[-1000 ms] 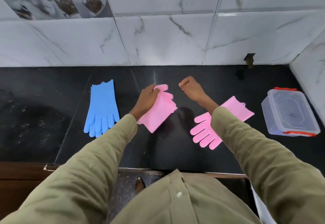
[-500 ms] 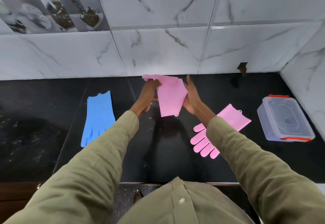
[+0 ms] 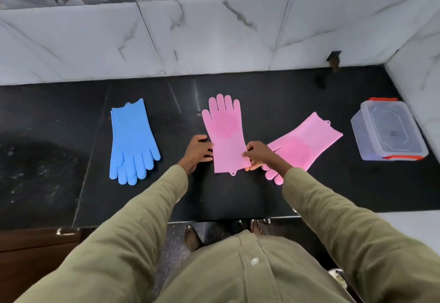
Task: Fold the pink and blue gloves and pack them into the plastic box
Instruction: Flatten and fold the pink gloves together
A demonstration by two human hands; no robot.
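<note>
One pink glove (image 3: 225,133) lies flat on the black counter, fingers pointing to the wall, cuff toward me. My left hand (image 3: 197,151) grips the cuff's left edge and my right hand (image 3: 258,155) pinches its right edge. A second pink glove (image 3: 302,142) lies slanted just to the right, its fingers partly hidden under my right wrist. The blue gloves (image 3: 133,141) lie stacked at the left, fingers toward me. The clear plastic box (image 3: 390,131) with orange clips stands at the far right, lid on.
The black counter (image 3: 238,198) ends at a front edge near my body. Marble-tiled walls close the back and the right side, close behind the box. A dark wet patch (image 3: 35,167) marks the counter's left.
The pink glove, bunched in my left hand and then held up between both hands, now lies spread flat on the counter. Both hands came down to its cuff.
</note>
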